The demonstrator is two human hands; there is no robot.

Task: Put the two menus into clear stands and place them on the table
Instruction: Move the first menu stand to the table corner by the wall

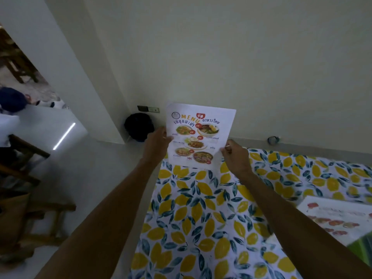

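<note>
A white menu sheet (199,135) with food photos is held upright in the air over the far left corner of the table. My left hand (157,146) pinches its left edge and my right hand (235,156) pinches its lower right corner. A second menu (338,216) lies flat at the table's right edge, blurred, partly cut off by the frame. I see no clear stand around the held sheet; whether the flat menu sits in one I cannot tell.
The table wears a lemon-print cloth (201,218) and stands against a pale wall (221,57). A black bag (138,126) sits on the floor in the corner. Wooden chairs (26,198) stand at the left. A green item (360,246) lies near the flat menu.
</note>
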